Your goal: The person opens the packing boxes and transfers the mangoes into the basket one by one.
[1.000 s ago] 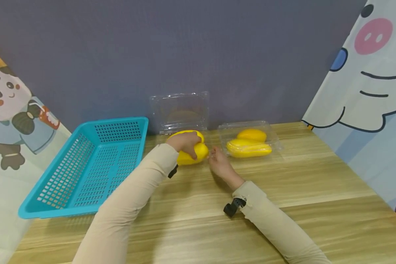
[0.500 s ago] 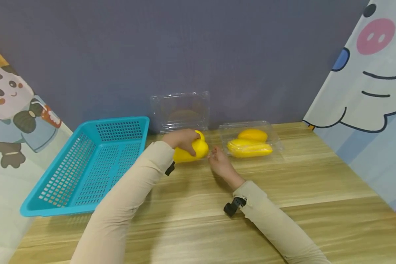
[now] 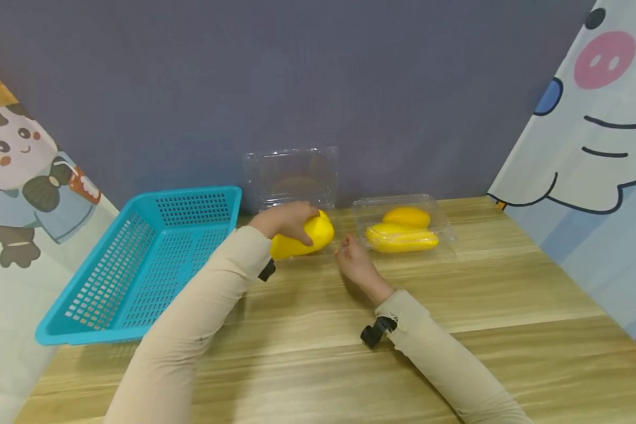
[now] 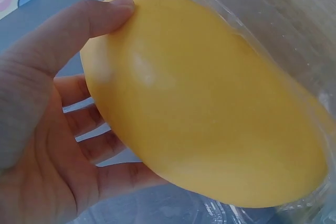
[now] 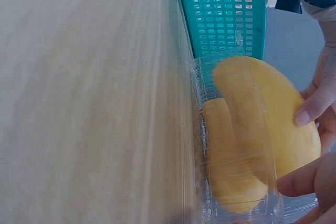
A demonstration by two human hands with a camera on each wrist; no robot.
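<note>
A smooth yellow mango [image 3: 322,231] is held by my left hand [image 3: 287,220], thumb on one side and fingers on the other. It slants over an open clear plastic clamshell box [image 5: 210,61], whose lid [image 3: 291,168] stands up at the back. Inside the box lies a second yellow fruit [image 5: 231,177], seen through the wall in the right wrist view; the held mango covers it in the head view. At the box's right side my right hand [image 3: 357,264] pinches the rim, its fingertips [image 5: 294,183] on the clear edge.
Right of the hands, another clear box [image 3: 360,206] holds a rounded yellow mango [image 3: 407,217] and a longer yellow fruit [image 3: 403,238]. A blue-green plastic basket [image 3: 47,330] stands at the left. A grey wall [image 3: 403,106] closes off the back of the wooden table [image 3: 509,282].
My left hand has moved left and slightly back with the mango, which now hides the other fruit in the head view. My right hand stays at the box's rim.
</note>
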